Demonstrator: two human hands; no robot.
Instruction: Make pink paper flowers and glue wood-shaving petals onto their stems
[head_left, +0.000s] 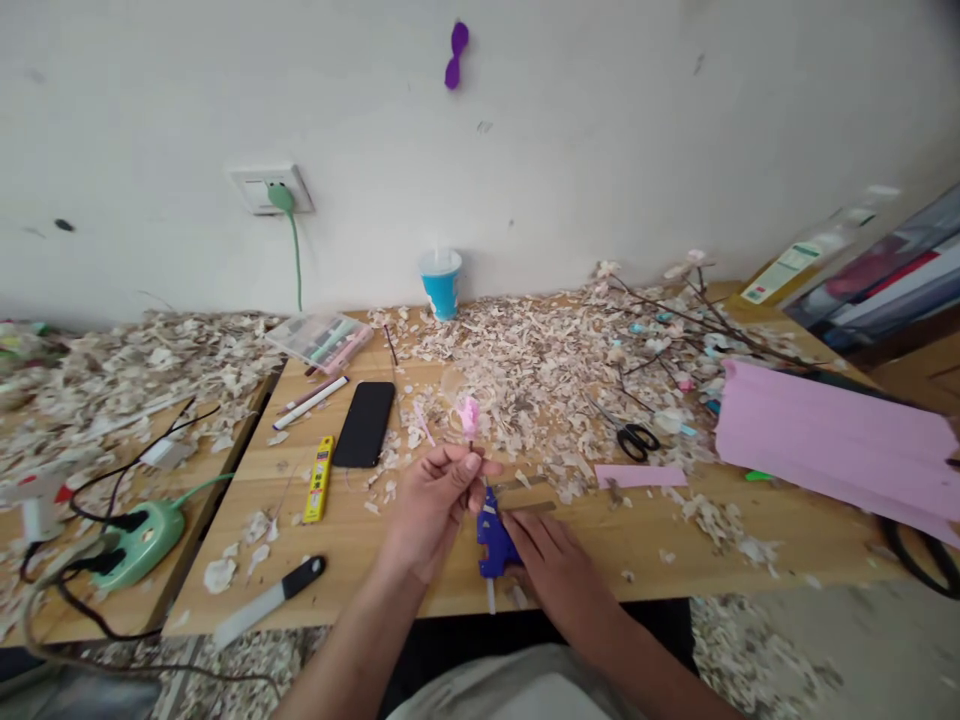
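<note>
My left hand [444, 492] pinches a thin dark stem between thumb and fingers, near the middle of the table's front part. At the top of the stem is a small pink flower [470, 416]. Just right of it and lower, my right hand [551, 555] is closed around a blue glue gun [493, 538]. The gun's nozzle points away from me, and a whitish glue stick comes out of its back end. Part of the gun is hidden under the right fingers.
Pale scraps [525, 350] cover much of the wooden table [405, 570]. A phone [364, 424], a yellow box [319, 480] and a knife [270, 602] lie left. Scissors [636, 440], pink paper [832, 440] and branches [720, 325] are right. A blue cup [441, 285] stands behind.
</note>
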